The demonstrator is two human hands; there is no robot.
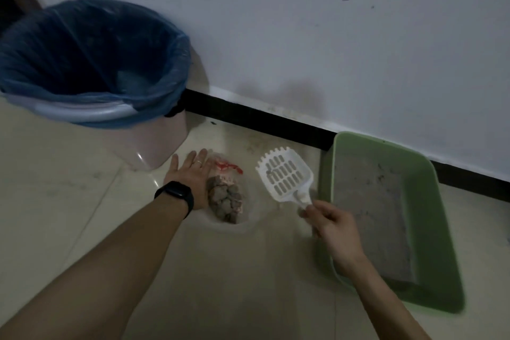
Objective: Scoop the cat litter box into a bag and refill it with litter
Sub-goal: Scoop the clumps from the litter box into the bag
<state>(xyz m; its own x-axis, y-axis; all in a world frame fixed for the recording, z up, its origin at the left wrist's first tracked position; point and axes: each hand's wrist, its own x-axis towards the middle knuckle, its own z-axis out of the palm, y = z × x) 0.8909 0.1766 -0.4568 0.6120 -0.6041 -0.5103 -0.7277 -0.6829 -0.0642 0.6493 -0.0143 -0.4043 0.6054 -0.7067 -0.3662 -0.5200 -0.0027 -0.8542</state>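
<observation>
The light was dim and the view soft, so the clear plastic bag (242, 222) on the tiled floor (82, 215) was hard to trace; only its red print and the grey clumps (225, 201) inside showed plainly. The white litter scoop (285, 178) had most of its handle hidden in the right hand (328, 219), whose fingers were curled round it. Its long axis ran from that handle at the near right to the toothed edge at the far left, towards the wall (303, 36), with the slotted face turned up. It hung between the bag and the green litter box (438, 243), which lay against the black baseboard (262, 116) with grey litter (369, 215) in it. The left hand (190, 176), with a black watch (175, 192) on its wrist, lay flat with straight fingers at the bag's left edge; whether it pressed the film could not be told. Behind it stood a bin (154, 146) with a blue liner (82, 58), cut off at the left.
</observation>
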